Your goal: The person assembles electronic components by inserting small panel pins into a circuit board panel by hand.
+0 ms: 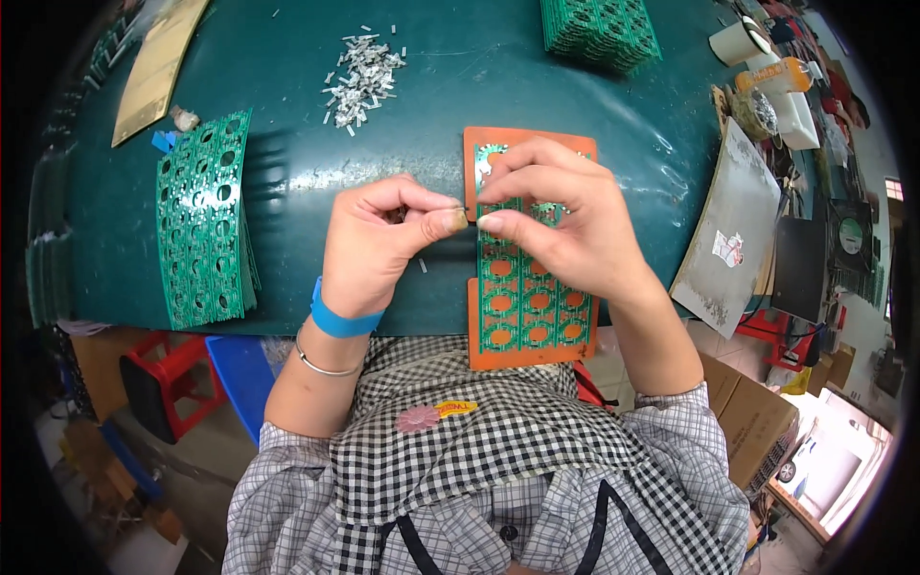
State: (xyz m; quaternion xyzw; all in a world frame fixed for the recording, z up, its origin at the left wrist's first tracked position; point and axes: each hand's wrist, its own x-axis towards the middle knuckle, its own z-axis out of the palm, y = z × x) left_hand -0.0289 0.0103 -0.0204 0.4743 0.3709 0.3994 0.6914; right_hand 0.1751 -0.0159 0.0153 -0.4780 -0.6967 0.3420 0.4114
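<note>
My left hand (374,235), with a blue band at the wrist, is closed in a pinch, thumb against index finger. A tiny dark piece shows at its fingertips, too small to name. My right hand (575,220) meets it there, thumb and index finger curled toward the same spot; what they hold is hard to see. Under the right hand lies a green circuit board panel (519,321) with rows of round cutouts. It rests on an orange tray (532,359) that reaches over the table's near edge. My right hand hides part of the panel.
Small silvery parts (364,79) lie heaped on the green table (316,220). Green panels stand stacked at left (203,220) and far right (602,36). A grey sheet (733,230), an orange bottle (778,75) and a white cup (736,43) line the right side. A red stool (171,383) stands lower left.
</note>
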